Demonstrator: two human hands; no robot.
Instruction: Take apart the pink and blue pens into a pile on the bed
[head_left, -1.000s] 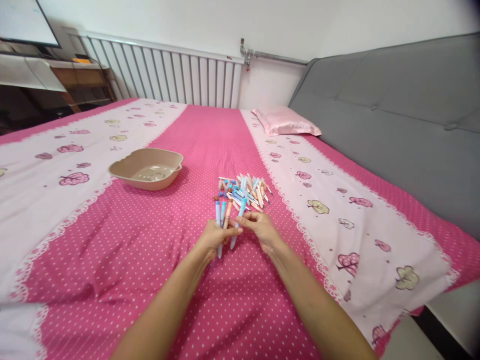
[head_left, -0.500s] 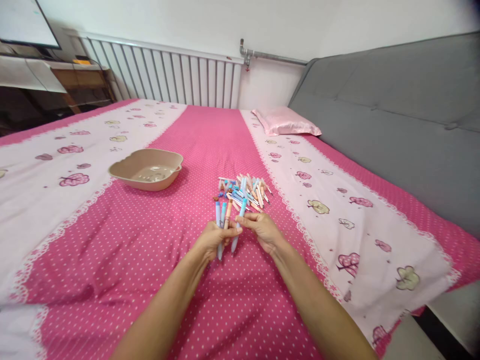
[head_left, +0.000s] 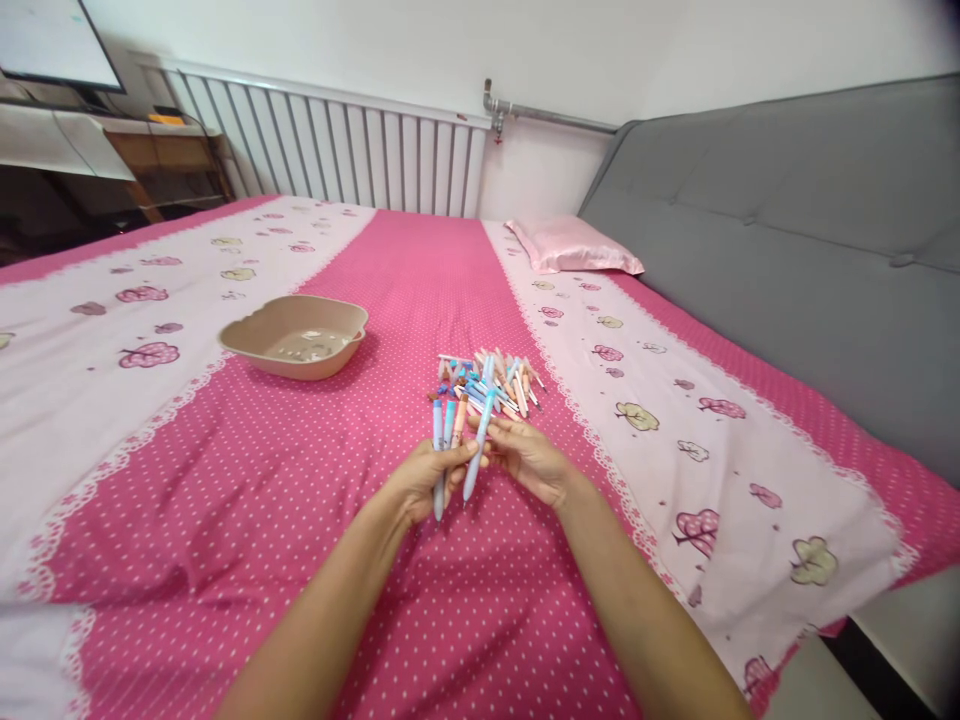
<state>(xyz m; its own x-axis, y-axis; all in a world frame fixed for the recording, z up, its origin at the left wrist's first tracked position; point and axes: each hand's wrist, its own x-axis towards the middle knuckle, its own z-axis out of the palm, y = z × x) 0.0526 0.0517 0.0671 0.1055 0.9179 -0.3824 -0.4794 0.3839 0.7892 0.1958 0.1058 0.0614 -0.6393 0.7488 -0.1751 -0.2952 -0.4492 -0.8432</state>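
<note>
My left hand (head_left: pixel 429 476) is closed around several slim pens in a fanned row. Among them are a lavender pen with a blue top (head_left: pixel 438 430), a pen with a light-blue top (head_left: pixel 448 420) and a peach pen with a brown top (head_left: pixel 460 415). Against the left thumb leans a pale blue pen (head_left: pixel 478 450), tilted, its tip pointing down. My right hand (head_left: pixel 529 458) is beside it with fingers loosely extended, some passing behind this pen's upper part. Just beyond both hands lies a pile of mixed pens (head_left: pixel 514 385) in blue, peach and white.
A beige basin (head_left: pixel 300 365) with small pale marks or bits inside stands to the left on the pink dotted bedsheet (head_left: pixel 300 520). Farther back lies a pink pillow (head_left: pixel 574 246), near a grey padded headboard (head_left: pixel 787 190). A white radiator (head_left: pixel 330 140) lines the wall.
The right fingers have loosened from their pinch on the pale blue pen and spread behind it. That pen has shifted slightly toward the left thumb.
</note>
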